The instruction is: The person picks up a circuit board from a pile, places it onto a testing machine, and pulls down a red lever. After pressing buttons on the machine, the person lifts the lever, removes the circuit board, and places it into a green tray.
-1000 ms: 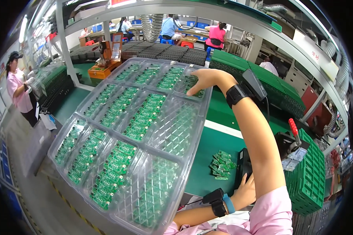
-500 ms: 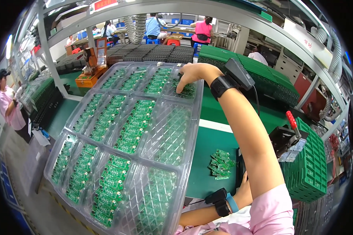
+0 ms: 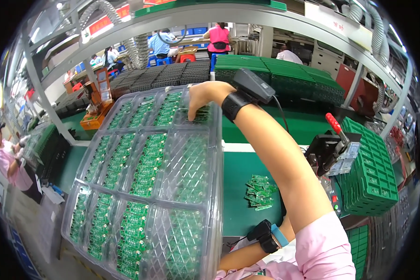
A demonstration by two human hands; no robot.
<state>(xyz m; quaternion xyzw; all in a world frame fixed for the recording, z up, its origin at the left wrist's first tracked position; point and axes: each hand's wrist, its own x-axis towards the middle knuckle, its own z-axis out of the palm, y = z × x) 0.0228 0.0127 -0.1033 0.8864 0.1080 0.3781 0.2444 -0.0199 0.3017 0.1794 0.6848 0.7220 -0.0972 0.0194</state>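
A clear plastic blister tray (image 3: 118, 194) with several compartments lies tilted across the left and middle, apparently stacked on others. Rows of green circuit boards (image 3: 147, 165) fill its left and middle columns. In the right column, boards show only dimly through the criss-cross patterned plastic. My right hand (image 3: 201, 99) reaches to the far right compartment, thumb and fingers bent around a small bunch of circuit boards (image 3: 202, 115); its fingertips are partly hidden. My left hand (image 3: 287, 223) sits low behind my right forearm, fingers hidden, close to a loose pile of boards (image 3: 260, 192) on the green tabletop.
A clamp fixture with a red handle (image 3: 333, 122) stands at right, beside stacked green crates (image 3: 369, 170). Black trays (image 3: 168, 74) and green trays (image 3: 284, 77) line the back under a metal frame. An orange fixture (image 3: 92, 120) stands far left; a co-worker (image 3: 11, 161) is beyond.
The whole view has shifted, with the surroundings sliding left. My right hand stays at the same far right compartment, its thumb lower against the boards. My left hand remains behind the right forearm.
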